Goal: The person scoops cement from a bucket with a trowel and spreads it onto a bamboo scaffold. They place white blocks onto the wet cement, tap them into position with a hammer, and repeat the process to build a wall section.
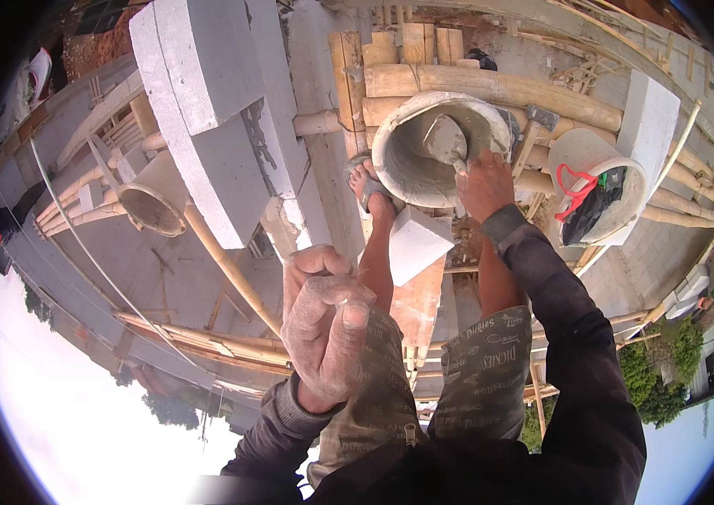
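Observation:
My right hand [487, 183] is closed round the handle of a trowel [445, 141]. The trowel's mortar-coated blade is inside a round bucket [382, 156] with grey mortar on its inner walls. Dusty and loosely curled, my left hand [327, 324] is raised above my left thigh, thumb against the bent fingers; nothing shows in it. Left of the bucket runs a pale block wall [277, 151] with grey mortar smeared on its side. A white block [407, 244] lies below the bucket, next to my sandalled foot [365, 181].
Bamboo poles [492, 84] form the scaffold around me. A hammer-like tool [534, 130] leans between the buckets. At right, another bucket [639, 181] holds dark cloth and a red strap, beside a pale block [650, 109]. A third bucket [151, 202] sits left of the wall. Lower ground shows beyond the poles.

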The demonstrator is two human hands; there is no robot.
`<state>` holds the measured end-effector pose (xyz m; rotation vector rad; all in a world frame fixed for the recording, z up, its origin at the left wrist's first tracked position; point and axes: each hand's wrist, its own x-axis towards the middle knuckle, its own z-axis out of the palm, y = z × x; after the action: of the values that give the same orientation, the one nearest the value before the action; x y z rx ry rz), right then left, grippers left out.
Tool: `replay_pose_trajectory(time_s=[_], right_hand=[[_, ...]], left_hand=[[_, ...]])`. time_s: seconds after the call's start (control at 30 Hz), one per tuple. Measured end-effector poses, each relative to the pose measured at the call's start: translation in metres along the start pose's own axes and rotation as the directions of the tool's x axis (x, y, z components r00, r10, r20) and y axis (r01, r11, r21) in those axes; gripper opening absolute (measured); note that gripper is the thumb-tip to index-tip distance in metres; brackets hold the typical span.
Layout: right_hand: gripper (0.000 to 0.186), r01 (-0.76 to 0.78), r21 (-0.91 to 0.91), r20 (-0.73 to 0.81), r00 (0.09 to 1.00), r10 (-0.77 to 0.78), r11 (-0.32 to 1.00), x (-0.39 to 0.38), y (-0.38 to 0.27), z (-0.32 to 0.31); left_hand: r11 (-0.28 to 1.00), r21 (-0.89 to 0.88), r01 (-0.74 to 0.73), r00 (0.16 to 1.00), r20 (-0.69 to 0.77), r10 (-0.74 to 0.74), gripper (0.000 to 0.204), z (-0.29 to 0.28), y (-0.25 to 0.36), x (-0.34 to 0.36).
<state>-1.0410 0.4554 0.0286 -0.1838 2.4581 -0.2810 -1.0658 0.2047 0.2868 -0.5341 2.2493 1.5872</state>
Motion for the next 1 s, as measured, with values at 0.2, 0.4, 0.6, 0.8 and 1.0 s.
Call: replay_pose_trajectory(time_s=[0.2,0.4,0.6,0.8,1.0], right_hand=[[0.027,0.026,-0.261,0.224,0.974,0.034,0.965,0.022,-0.004,0.032],[0.033,0.002,-0.341,0.097,0.995,0.033,0.94,0.025,0.004,0.04],[0.029,0.043,-0.339,0.072,0.997,-0.019,0.94,0.035,0.001,0.039],[0.026,0.041,-0.353,0.108,0.994,-0.003,0.935,0.042,0.001,0.036],[0.022,0.096,-0.375,0.039,0.995,-0.087,0.922,0.045,0.016,0.045]], left_hand=[[0.872,0.028,0.488,0.868,0.086,-0.489,0.018,0.03,-0.15,-0.06],[0.692,0.616,0.377,0.908,-0.394,-0.145,0.064,-0.086,-0.265,-0.05],[0.541,0.68,0.494,0.862,-0.462,-0.206,0.089,-0.156,-0.337,-0.01],[0.621,0.638,0.455,0.878,-0.438,-0.194,0.095,-0.153,-0.343,-0.007],[0.648,0.605,0.462,0.87,-0.451,-0.199,0.097,-0.152,-0.349,-0.007]])
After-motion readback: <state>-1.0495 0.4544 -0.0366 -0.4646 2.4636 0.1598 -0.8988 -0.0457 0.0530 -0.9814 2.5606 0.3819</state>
